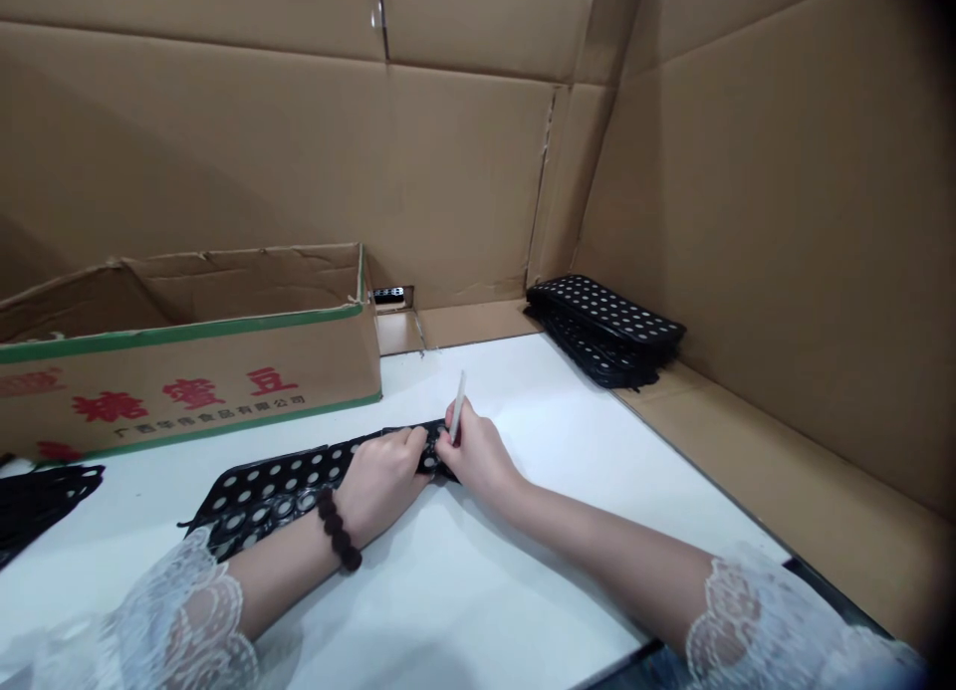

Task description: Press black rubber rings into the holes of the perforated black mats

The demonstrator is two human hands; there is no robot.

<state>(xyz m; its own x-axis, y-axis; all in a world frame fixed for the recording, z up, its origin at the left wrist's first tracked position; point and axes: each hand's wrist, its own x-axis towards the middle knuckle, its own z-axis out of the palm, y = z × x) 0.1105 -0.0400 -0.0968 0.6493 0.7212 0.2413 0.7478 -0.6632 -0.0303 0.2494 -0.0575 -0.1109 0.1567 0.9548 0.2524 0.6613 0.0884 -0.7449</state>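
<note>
Black dotted pad (276, 476) is lying on the white table (575, 421), right of the open carton (254, 366). Left hand (388, 466) is curling closed, gripping the pad near its right end. Right hand (482, 461) is pinching a pale stick (458, 406) there, apparently working that end. Next move seems to be calling for firm left-hand pressure and a precise stick tip; contact is hiding behind fingers.

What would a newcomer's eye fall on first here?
Probably the cardboard box with red lettering, at left on the white table. Next, near the centre, the left hand on a dotted black piece and the right hand gripping a thin pale stick. A dotted black stack lies farther right.
</note>
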